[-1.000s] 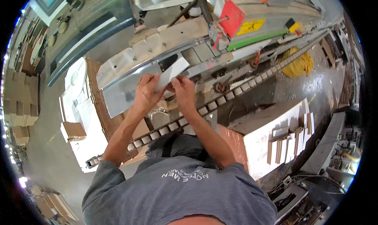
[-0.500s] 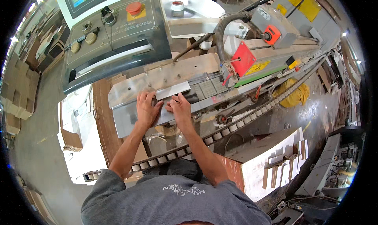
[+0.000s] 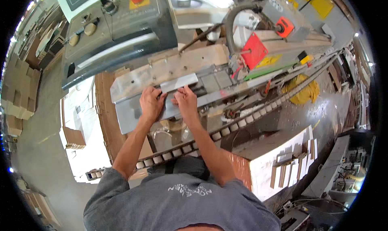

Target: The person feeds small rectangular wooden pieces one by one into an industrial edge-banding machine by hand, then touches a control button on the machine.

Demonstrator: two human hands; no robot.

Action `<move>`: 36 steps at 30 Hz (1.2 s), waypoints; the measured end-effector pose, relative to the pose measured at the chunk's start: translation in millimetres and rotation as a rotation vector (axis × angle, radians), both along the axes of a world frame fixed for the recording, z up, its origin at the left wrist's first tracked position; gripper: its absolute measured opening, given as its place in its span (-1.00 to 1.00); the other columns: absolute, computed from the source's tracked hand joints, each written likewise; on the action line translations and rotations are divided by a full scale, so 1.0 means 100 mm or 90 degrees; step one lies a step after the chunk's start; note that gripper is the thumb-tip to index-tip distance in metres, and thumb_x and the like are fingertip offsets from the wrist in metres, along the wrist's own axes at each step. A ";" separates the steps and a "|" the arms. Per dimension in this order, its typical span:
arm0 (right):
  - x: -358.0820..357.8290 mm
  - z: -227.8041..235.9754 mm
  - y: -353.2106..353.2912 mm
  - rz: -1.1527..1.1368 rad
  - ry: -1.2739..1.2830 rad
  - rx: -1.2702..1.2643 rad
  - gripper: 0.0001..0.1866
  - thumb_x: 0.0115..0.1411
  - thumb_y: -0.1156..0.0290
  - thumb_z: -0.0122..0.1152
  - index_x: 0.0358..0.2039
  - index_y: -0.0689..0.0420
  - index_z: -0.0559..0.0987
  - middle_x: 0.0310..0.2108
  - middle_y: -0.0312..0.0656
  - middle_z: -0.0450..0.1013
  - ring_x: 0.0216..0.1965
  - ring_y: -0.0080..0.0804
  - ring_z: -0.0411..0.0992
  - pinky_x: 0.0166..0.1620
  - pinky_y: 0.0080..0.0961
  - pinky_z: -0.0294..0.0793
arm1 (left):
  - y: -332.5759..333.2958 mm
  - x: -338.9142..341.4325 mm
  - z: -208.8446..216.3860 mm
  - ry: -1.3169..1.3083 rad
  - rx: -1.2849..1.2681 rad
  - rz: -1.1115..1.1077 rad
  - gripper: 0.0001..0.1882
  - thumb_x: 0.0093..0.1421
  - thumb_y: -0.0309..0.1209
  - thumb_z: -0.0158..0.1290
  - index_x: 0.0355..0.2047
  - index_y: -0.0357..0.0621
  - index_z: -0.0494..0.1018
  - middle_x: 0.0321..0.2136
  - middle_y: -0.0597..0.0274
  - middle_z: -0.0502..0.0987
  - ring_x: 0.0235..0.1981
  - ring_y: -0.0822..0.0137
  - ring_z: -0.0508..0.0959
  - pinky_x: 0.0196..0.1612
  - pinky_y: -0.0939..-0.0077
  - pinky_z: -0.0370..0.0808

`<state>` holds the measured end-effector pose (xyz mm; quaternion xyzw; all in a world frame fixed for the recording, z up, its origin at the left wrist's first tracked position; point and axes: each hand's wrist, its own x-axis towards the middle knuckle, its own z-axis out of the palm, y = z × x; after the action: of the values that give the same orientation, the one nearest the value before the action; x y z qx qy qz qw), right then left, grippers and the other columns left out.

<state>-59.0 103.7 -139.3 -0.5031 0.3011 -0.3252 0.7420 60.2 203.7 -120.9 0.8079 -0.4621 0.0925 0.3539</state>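
A short white strip of board (image 3: 179,82) lies on the machine's infeed table, long side against the metal guide fence (image 3: 171,69). At its left end, my left hand (image 3: 151,106) has its fingers curled and closed on the strip's corner. My right hand (image 3: 186,103) pinches the strip's near edge, right of its middle, with thumb and index finger close together. Both hands rest over the smooth grey metal plate (image 3: 131,114). The strip's underside is hidden, and the fingertips are slightly blurred.
A control panel (image 3: 121,37) with a red button stands at the upper left. To the right is the machine head with a red plate (image 3: 254,51). A roller rail (image 3: 222,132) crosses before me. White boards are stacked at lower right (image 3: 279,170) and left (image 3: 83,126).
The whole view has shifted slightly. My left fingers look more curled at the strip's end; the strip stays against the fence and my right hand keeps its pinch.
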 end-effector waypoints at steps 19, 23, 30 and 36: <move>-0.46 -0.14 -1.14 -0.152 0.022 -0.106 -0.84 0.15 0.53 0.09 -0.35 0.39 0.41 -0.46 -0.11 0.43 -0.46 -0.39 0.52 -0.37 -0.45 0.50 | -1.26 -0.49 -0.08 -0.045 0.059 -0.047 -0.80 0.03 -0.26 0.31 -0.48 -0.11 0.62 -0.50 0.12 0.54 -0.45 0.04 0.58 -0.38 0.18 0.48; -0.65 -0.14 -1.36 -0.199 0.100 -0.179 -0.72 0.17 0.51 0.11 -0.17 0.45 0.44 -0.36 -0.05 0.49 -0.39 -0.39 0.50 -0.33 -0.46 0.48 | -1.60 -0.67 -0.09 -0.010 0.073 -0.048 -0.79 0.05 -0.23 0.29 -0.49 -0.10 0.62 -0.51 0.13 0.54 -0.43 0.04 0.58 -0.35 0.17 0.48; -1.29 0.34 -0.67 -0.184 0.070 -0.289 -0.63 0.25 0.50 0.15 0.07 0.27 0.49 -0.18 -0.10 0.54 -0.35 -0.43 0.49 -0.24 -0.49 0.49 | -2.15 -0.83 -0.22 0.080 0.048 -0.139 -0.78 0.08 -0.21 0.25 -0.49 -0.09 0.61 -0.46 0.08 0.56 -0.39 -0.03 0.57 -0.32 0.10 0.49; -2.08 0.31 -0.25 -0.278 0.140 -0.280 -0.66 0.21 0.64 0.14 0.01 0.20 0.56 -0.16 -0.01 0.54 -0.27 -0.25 0.54 -0.20 -0.43 0.53 | -2.26 -0.92 0.13 0.139 0.221 -0.219 -0.76 0.17 -0.31 0.20 -0.31 -0.26 0.66 -0.47 0.01 0.66 -0.49 0.27 0.60 -0.33 0.29 0.51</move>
<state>-267.1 79.0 -108.2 -0.6068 0.4031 -0.4776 0.4911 -31.7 -21.9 -108.2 0.7711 -0.5607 -0.1373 0.2686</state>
